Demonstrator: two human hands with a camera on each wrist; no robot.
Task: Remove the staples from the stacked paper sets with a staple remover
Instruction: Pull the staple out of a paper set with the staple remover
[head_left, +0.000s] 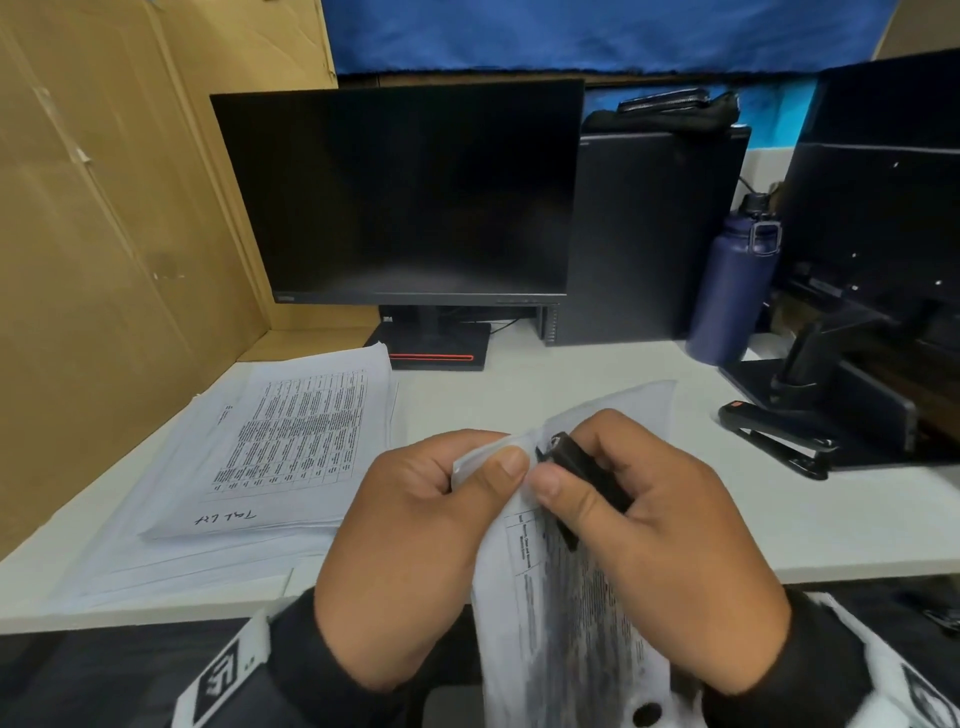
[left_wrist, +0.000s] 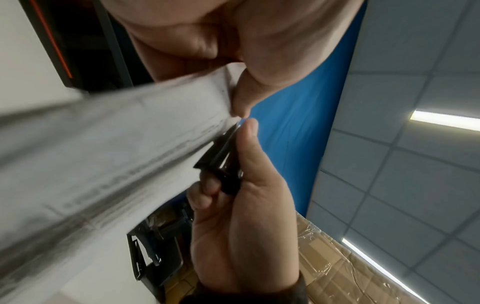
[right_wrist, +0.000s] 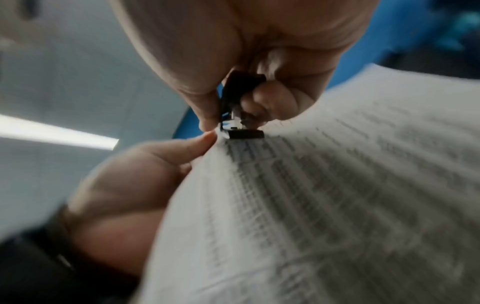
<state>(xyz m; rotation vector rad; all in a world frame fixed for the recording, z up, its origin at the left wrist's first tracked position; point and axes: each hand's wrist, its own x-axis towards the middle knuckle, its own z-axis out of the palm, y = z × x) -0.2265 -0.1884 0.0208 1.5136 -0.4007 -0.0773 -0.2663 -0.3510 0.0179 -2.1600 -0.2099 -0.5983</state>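
Above the desk's front edge I hold up a stapled paper set (head_left: 561, 597) printed with a table. My left hand (head_left: 491, 465) pinches its top corner between thumb and fingers. My right hand (head_left: 579, 470) grips a black staple remover (head_left: 563, 449) whose metal tip sits at that corner. In the right wrist view the staple remover (right_wrist: 235, 115) touches the sheet's (right_wrist: 337, 185) edge beside the left thumb (right_wrist: 197, 144). The left wrist view shows the remover (left_wrist: 223, 158) against the paper (left_wrist: 103, 154). The staple itself is hidden. A stack of paper sets (head_left: 291, 452) lies on the desk to the left.
On the white desk (head_left: 571, 379) a dark monitor (head_left: 405, 192) stands at the back, with a black computer tower (head_left: 649, 234) and a blue bottle (head_left: 732, 291) to its right. A black stapler (head_left: 774, 436) lies by a second monitor's stand (head_left: 831, 374). Cardboard (head_left: 104, 208) walls the left side.
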